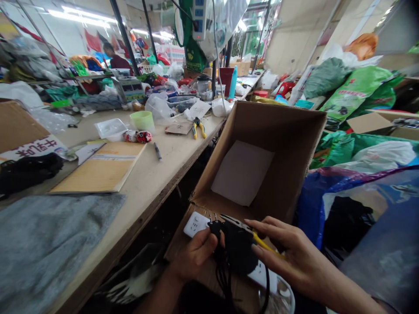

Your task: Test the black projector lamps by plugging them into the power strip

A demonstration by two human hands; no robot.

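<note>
My left hand (200,252) pinches a black two-pin plug (215,226), its metal pins pointing up and away from me. A bundle of black cable (223,279) hangs below the plug. My right hand (288,250) is closed around yellow-handled pliers (262,244), whose metal jaws reach left to just beside the plug's pins. Whether the jaws touch the pins I cannot tell. Beneath both hands lies a white power strip (195,224), its middle hidden by a black object I cannot make out. It rests on a cardboard flap (178,244).
Beyond my hands an open cardboard box (281,152) has a white sheet (244,172) inside. The workbench (170,174) at left carries a notebook (98,170), a pen (157,151), other pliers (199,128) and a grey cloth (59,248). Bags crowd the right; a person (119,63) is far back.
</note>
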